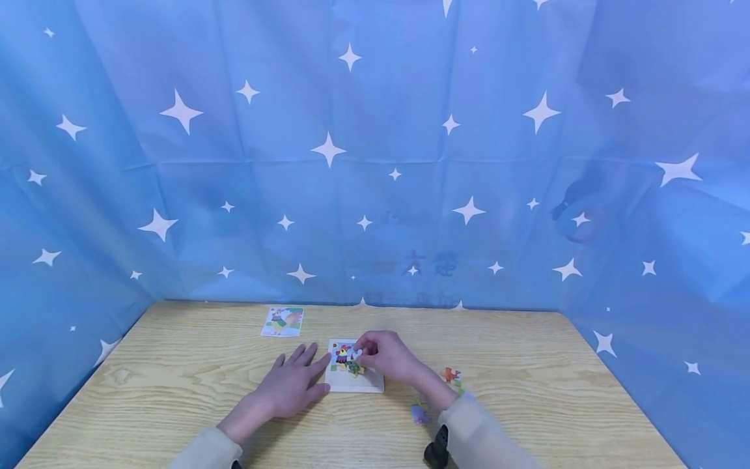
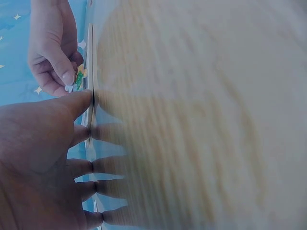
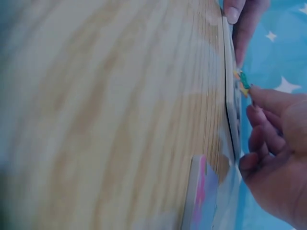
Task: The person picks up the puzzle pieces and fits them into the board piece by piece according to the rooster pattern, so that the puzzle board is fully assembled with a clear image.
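the left hand (image 1: 290, 387), fingers spread straight, should lightly steady the square, off-white puzzle board (image 1: 357, 385) at its left edge; above the board, the right hand (image 1: 388, 357) pinches what seems a small, pale jigsaw piece (image 2: 69, 88), best lowered level.

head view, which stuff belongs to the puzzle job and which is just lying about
Part of the job:
- puzzle board
- left hand, at the board's edge
- right hand, pinching a puzzle piece
- loose pieces near the right forearm
- picture card, probably the guide

Just around:
- starry curtain
- wooden table
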Demonstrator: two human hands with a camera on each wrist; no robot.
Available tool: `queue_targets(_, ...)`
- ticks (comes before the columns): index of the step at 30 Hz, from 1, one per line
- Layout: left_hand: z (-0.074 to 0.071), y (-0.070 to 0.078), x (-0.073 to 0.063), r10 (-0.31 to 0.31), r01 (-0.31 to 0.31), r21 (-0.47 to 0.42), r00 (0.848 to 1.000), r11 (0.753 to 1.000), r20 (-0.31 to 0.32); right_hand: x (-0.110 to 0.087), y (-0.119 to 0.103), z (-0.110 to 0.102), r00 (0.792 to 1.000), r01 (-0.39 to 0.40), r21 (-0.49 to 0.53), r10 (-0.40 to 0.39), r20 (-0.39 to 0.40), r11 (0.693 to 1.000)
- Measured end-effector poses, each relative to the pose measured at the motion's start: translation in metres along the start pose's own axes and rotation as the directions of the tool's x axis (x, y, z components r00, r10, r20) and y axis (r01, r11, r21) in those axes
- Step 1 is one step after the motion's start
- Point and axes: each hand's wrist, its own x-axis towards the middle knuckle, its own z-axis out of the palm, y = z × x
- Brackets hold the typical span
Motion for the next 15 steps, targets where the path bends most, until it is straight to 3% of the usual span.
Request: queue_targets(15, 0.0016, -0.0019, 0.0016, 0.003, -0.004, 0.023, 1.000, 1.000, 0.002, 0.0044, -0.0072, 0.0053, 1.000, 0.020, -0.133, -0.017, 0.025, 0.991)
